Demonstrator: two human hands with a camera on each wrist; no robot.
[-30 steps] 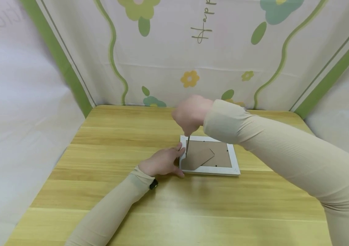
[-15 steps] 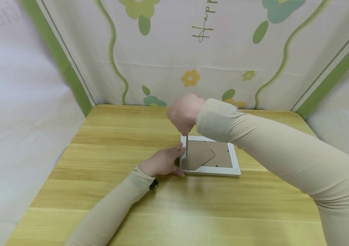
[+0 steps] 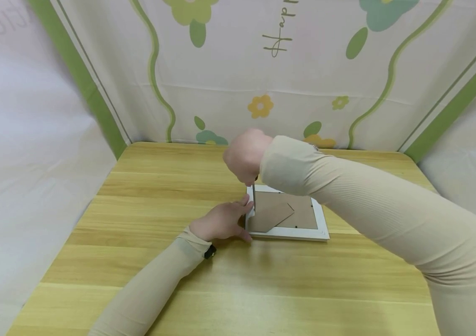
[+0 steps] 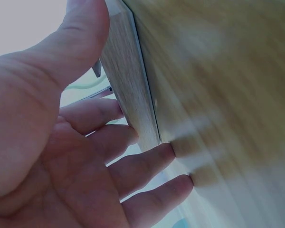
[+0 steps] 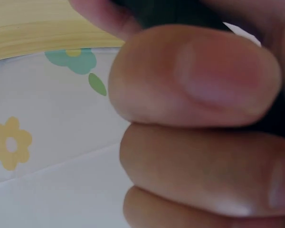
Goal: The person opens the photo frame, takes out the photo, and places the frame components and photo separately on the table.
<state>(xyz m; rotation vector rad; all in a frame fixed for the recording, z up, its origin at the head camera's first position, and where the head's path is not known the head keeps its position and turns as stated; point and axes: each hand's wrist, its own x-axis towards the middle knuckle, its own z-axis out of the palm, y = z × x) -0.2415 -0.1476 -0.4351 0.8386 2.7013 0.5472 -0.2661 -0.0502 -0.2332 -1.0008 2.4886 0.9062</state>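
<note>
A white picture frame (image 3: 321, 223) lies face down on the table, its brown backing board (image 3: 302, 203) and easel stand flap (image 3: 269, 218) showing. My left hand (image 3: 223, 220) holds the frame's left end, thumb at the near corner and fingers along the side; the left wrist view shows the frame's edge (image 4: 128, 76) against them. Above the frame my right hand (image 3: 246, 155) grips a screwdriver by its dark handle (image 5: 175, 13). The screwdriver's thin shaft (image 3: 254, 198) points down, nearly upright, at the flap's left end. Its tip's exact contact is too small to tell.
The wooden table (image 3: 158, 186) extends around the frame on every side. Behind it hangs a white cloth (image 3: 221, 70) with printed flowers, and pale sheets (image 3: 32, 186) close off both sides. My right forearm (image 3: 368, 200) reaches in from the right.
My right hand has shifted slightly left with the screwdriver, whose shaft has gone from slanted to nearly upright. The left hand and picture frame have stayed almost in place.
</note>
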